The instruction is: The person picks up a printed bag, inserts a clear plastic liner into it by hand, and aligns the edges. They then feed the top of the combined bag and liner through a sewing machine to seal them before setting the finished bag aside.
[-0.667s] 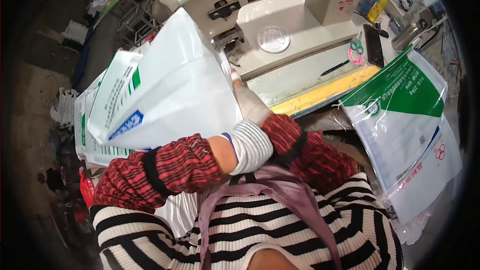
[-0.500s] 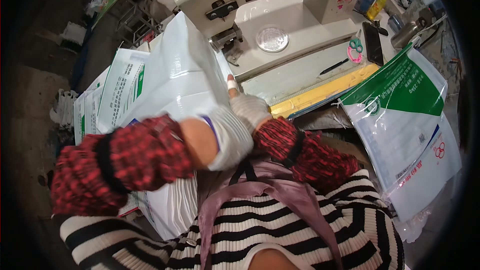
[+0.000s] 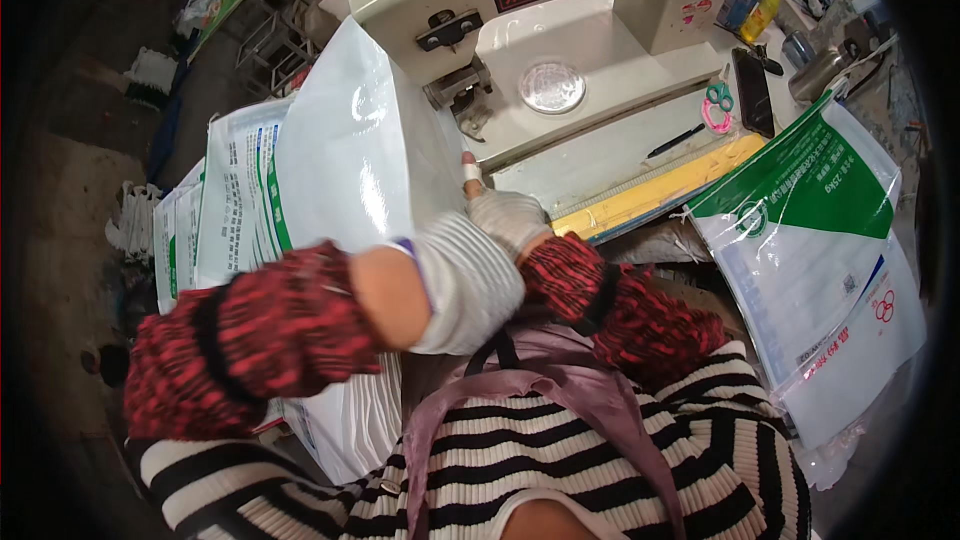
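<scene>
At the front edge of the sewing machine (image 3: 560,50), the white woven bag (image 3: 360,155) is standing more upright than it was a moment ago, its glossy face now tilting up against the machine's head, beside the needle area. The right hand (image 3: 505,215), in a grey knit glove with a taped fingertip, is pressing against the bag's right edge, fingers extended rather than curled; a full grip cannot be confirmed. The left hand (image 3: 460,280), also gloved, is sweeping across from the left and now lying in front of the right wrist, where earlier the forearm was lower and further left; whether it is closed on anything cannot be told, since the bag's lower part is hidden behind the red sleeve. Judging from this, the bag is being lifted and squared up at the machine. Beside the bag on the left, a stack of printed bags (image 3: 235,200) is lying flat; on the right, a green-and-white bag (image 3: 815,240) is hanging off the table (image 3: 640,202).
</scene>
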Tool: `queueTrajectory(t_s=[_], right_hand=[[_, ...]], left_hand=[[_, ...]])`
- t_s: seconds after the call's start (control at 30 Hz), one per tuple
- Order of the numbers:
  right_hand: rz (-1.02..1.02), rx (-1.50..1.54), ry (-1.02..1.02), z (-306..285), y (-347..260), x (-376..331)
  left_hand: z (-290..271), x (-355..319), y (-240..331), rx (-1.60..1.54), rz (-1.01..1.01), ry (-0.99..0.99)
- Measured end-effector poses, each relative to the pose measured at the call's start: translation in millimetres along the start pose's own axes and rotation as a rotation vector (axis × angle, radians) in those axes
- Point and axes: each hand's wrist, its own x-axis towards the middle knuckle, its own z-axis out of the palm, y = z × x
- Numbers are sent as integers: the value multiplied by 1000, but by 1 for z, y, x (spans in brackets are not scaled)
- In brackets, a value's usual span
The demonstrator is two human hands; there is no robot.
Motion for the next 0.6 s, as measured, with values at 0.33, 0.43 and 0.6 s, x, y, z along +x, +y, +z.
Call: queueTrajectory(t_s=[0.33,0.43,0.6], right_hand=[[32,262,250,-2,3,23],[53,325,99,15,3,5],[-327,112,427,55,34,8]], left_hand=[[64,25,22,-126,-69,121],[67,13,17,-42,-51,34],[-18,-29,-44,106,-84,432]])
